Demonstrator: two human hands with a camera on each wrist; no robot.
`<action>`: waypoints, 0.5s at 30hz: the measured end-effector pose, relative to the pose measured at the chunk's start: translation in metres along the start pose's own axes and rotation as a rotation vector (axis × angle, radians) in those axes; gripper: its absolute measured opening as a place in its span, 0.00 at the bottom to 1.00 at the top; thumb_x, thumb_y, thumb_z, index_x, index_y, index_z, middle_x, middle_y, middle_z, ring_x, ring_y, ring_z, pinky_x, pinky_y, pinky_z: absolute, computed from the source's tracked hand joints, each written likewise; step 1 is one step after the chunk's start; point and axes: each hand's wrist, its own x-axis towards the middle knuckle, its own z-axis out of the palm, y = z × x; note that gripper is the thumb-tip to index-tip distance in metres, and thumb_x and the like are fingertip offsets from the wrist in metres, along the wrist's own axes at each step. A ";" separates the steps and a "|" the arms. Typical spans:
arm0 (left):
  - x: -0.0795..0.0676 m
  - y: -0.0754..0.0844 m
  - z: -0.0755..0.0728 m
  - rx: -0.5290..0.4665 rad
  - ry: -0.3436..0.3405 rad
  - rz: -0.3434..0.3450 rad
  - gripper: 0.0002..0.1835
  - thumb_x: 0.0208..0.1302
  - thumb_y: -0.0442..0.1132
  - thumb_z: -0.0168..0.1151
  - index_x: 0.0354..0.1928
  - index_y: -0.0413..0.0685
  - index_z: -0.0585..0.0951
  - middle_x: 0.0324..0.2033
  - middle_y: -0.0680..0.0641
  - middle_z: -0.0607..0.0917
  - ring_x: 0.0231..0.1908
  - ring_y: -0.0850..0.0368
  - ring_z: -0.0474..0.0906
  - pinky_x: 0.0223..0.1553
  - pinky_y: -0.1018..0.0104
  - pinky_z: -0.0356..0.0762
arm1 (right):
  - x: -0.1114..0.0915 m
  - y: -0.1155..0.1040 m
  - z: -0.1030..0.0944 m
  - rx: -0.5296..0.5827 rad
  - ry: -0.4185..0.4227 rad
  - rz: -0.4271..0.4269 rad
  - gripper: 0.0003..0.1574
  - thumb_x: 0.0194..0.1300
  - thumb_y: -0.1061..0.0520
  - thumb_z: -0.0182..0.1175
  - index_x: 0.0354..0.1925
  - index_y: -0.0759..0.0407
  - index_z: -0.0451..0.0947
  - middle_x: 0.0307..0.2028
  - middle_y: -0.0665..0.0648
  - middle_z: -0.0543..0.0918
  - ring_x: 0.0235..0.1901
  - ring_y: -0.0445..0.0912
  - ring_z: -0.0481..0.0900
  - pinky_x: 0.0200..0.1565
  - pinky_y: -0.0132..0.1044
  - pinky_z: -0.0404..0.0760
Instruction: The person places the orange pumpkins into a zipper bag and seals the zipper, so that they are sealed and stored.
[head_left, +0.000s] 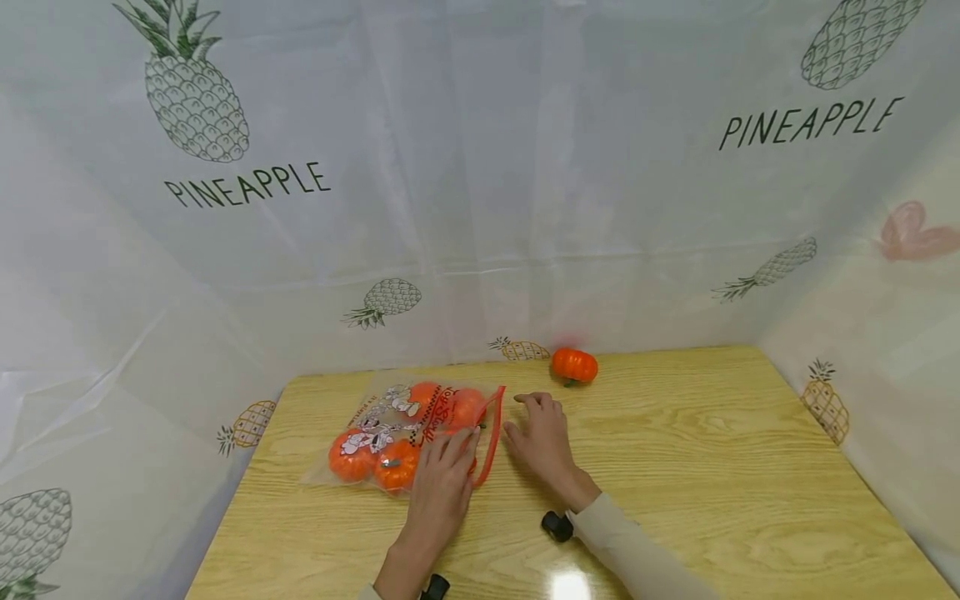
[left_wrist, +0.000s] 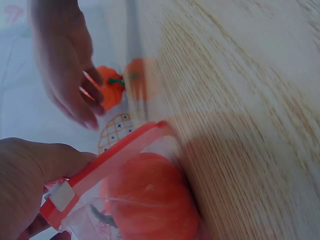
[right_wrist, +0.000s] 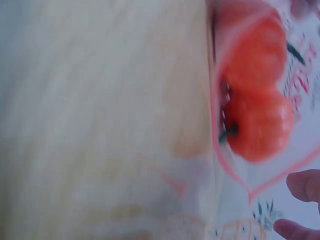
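Observation:
A clear printed zip bag (head_left: 438, 396) with a red zip edge lies on the table, holding several small orange pumpkins (head_left: 396, 467). My left hand (head_left: 442, 483) pinches the bag's near edge at its mouth. In the left wrist view the thumb lies on the red strip beside a white slider (left_wrist: 62, 195); the other fingers are mostly hidden. The mouth gapes in the right wrist view, with a green-stemmed pumpkin (right_wrist: 260, 125) just inside. My right hand (head_left: 543, 437) hovers right of the mouth, fingers loosely bent and holding nothing. Another pumpkin (head_left: 574, 366) sits alone at the table's back edge.
The wood-grain table (head_left: 712, 467) extends to the right of the hands. A pale curtain (head_left: 480, 167) with pineapple prints hangs behind and along both sides, meeting the table's back edge by the lone pumpkin. Black wrist cameras (head_left: 557, 526) sit at both wrists.

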 end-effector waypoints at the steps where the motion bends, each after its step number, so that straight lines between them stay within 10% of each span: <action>1: 0.000 0.000 0.000 -0.005 0.000 0.000 0.37 0.47 0.31 0.84 0.64 0.46 0.85 0.59 0.50 0.83 0.53 0.49 0.77 0.55 0.51 0.79 | 0.002 0.003 -0.005 0.004 0.020 0.003 0.27 0.66 0.59 0.73 0.59 0.68 0.80 0.55 0.69 0.78 0.56 0.68 0.74 0.57 0.65 0.73; 15: -0.001 -0.003 0.003 -0.040 0.009 0.002 0.36 0.47 0.27 0.82 0.64 0.44 0.85 0.58 0.48 0.83 0.53 0.47 0.77 0.56 0.50 0.78 | 0.033 0.054 -0.070 -0.075 0.216 0.038 0.32 0.66 0.57 0.74 0.59 0.77 0.76 0.53 0.76 0.74 0.53 0.72 0.72 0.53 0.64 0.73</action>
